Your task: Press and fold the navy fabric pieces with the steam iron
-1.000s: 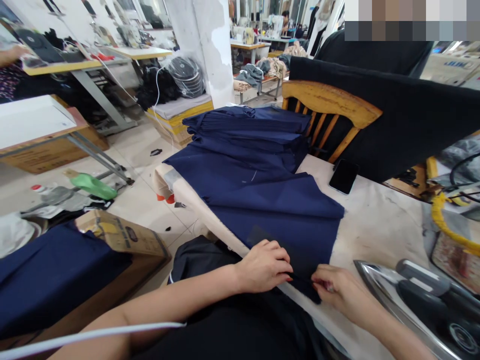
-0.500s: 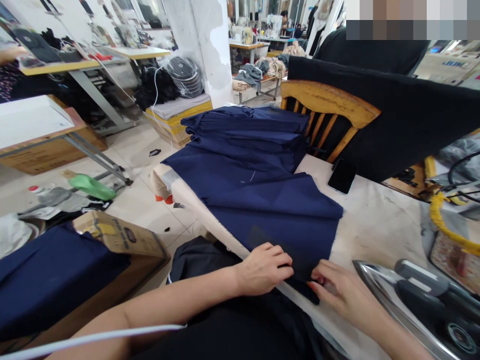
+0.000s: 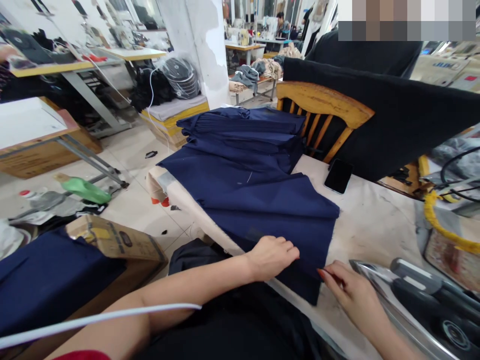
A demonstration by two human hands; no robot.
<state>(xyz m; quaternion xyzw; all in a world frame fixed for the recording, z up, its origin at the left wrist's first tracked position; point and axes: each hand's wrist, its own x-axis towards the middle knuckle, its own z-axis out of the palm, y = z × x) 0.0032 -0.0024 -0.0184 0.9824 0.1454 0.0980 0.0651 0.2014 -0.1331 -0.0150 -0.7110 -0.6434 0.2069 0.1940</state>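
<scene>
A navy blue cloth piece (image 3: 240, 200) lies spread over the near part of a pale covered ironing table (image 3: 375, 220), with more navy cloth (image 3: 240, 122) heaped in folds behind it. My left hand (image 3: 272, 257) rests on the near part of the piece, back upward, its fingers curled down and closed on the cloth; the fingertips are partly hidden. At the right edge of the same piece, my right hand (image 3: 348, 287) is closed in a pinch, thumb and forefinger at the cloth's border. Close to the right hand lies an iron (image 3: 423, 300), its metal tip pointing away from me.
A phone (image 3: 338, 176) lies on the table before a wooden chair (image 3: 326, 102), where a person in black sits. A yellow-rimmed basket (image 3: 450, 235) stands at right. At left, a cardboard box (image 3: 123, 240) bears navy cloth. A white cord (image 3: 112, 315) crosses over my left arm.
The near edge of the navy cloth, bunched between my hands before, now lies flatter. My right hand has shifted right, and my left hand has turned with its fingers reaching slightly farther right.
</scene>
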